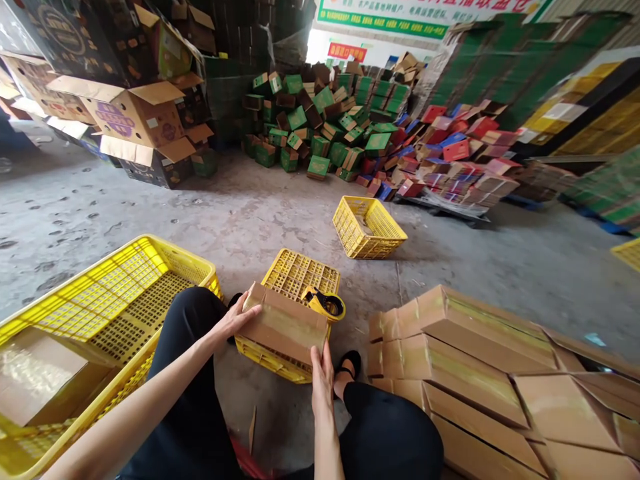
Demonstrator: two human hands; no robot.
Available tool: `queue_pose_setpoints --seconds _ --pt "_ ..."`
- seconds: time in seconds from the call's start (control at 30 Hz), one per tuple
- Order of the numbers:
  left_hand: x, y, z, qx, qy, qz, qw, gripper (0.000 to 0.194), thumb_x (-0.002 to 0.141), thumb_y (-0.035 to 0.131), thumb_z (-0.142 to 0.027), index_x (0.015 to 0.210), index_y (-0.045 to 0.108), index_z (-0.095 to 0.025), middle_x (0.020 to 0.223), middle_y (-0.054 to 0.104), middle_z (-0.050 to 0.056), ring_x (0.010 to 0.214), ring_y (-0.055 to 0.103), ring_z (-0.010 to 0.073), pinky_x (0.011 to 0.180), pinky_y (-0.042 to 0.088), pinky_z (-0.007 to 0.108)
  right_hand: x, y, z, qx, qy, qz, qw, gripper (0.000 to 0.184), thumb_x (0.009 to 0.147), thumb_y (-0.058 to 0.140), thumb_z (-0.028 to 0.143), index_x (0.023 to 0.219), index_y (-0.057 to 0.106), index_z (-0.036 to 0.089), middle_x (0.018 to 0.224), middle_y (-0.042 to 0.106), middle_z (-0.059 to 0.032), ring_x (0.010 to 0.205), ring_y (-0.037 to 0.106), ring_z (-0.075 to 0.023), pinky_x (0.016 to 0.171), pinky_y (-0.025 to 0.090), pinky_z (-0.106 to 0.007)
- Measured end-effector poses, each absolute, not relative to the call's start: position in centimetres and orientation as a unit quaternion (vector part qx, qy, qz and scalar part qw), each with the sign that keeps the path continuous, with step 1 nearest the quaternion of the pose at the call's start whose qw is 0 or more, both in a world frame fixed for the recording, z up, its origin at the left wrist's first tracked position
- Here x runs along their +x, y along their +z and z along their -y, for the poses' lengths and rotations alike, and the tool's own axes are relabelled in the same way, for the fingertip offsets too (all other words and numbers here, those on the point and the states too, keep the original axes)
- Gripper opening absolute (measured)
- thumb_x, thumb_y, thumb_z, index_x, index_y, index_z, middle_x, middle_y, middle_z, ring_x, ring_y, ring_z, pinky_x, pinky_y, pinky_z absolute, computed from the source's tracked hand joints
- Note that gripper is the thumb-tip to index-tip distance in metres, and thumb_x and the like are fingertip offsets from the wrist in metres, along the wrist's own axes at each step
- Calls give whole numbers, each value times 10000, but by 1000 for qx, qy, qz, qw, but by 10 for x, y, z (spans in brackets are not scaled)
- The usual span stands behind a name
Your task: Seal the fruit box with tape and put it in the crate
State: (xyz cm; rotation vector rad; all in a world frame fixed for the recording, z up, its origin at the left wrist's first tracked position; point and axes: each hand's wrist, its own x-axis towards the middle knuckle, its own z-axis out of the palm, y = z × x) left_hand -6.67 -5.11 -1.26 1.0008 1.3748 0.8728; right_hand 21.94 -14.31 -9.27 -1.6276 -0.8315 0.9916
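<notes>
Between my two hands is a brown cardboard box with a strip of shiny tape along its top. My left hand grips its left end, thumb lying on the upper face. At the right end, my right hand closes on the near corner, fingers along the side. The box sits over the near part of an upturned yellow plastic crate. Just behind the box, a yellow and black tape dispenser rests on the same crate. The underside of the box is hidden.
To my left stands a large yellow crate with a cardboard box inside. Stacked flattened cartons lie at my right. Ahead is a smaller yellow crate. Heaps of green boxes and red boxes fill the background.
</notes>
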Motion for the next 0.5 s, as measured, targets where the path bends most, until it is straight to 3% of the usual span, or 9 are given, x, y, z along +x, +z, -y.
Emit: queue_pose_setpoints --seconds 0.13,0.23,0.5 --pt "-46 -39 50 461 341 -607 550 769 865 639 -738 1377 645 -164 1306 737 149 1244 671 375 1045 535 429 231 -97 145 -714 362 348 488 878 844 568 721 1556 533 207 1558 585 -140 1485 497 -349 1232 389 -466" --pt "-40 -57 50 487 312 -642 504 750 873 557 -782 1224 708 -138 1246 749 183 1228 670 403 1049 518 449 231 -105 146 -739 342 351 463 871 832 539 711 1520 571 178 1541 596 -158 1466 512 -366 1217 395 -490" --pt "-43 -69 46 467 307 -663 497 852 893 373 -865 1239 686 -152 1333 704 187 1402 536 427 1177 396 505 233 -97 133 -766 337 335 433 856 857 422 683 1438 653 98 1513 615 -194 1464 507 -382 1211 394 -472"
